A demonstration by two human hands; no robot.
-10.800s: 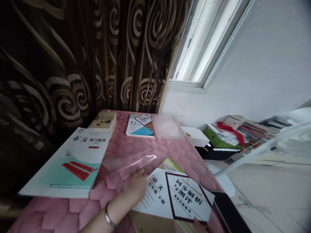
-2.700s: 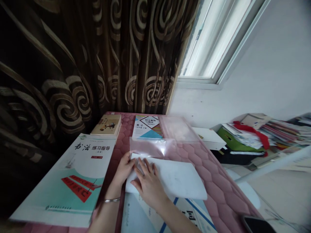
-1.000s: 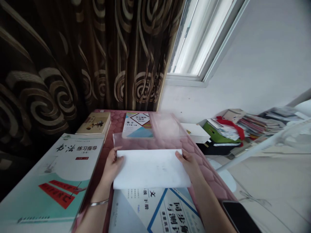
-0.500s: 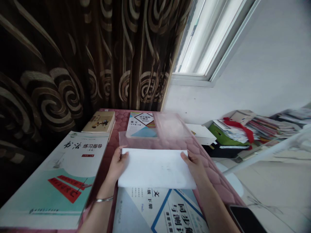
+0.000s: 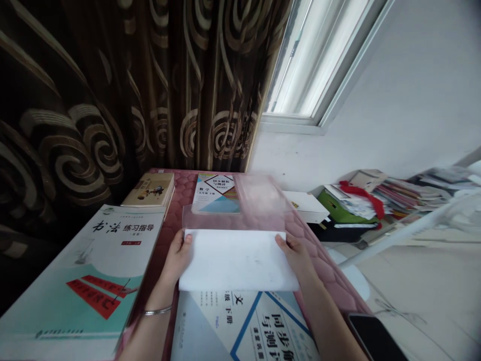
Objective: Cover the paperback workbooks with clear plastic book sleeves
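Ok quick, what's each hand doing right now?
Left hand: closed, holding the white paper near its far left corner.
Right hand: closed, holding the white paper near its far right corner.

Ahead of me I see a dark, swirl-patterned curtain (image 5: 150, 80) beside a window (image 5: 310, 60). To my right lie a black phone (image 5: 376, 338), a white box (image 5: 310, 206) and, farther off, piled papers (image 5: 347, 201) with a red strip (image 5: 368, 198) draped across them.

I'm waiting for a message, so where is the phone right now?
In the head view, the phone lies at the bottom right, just right of the right forearm, by the right edge of the pink table cover.
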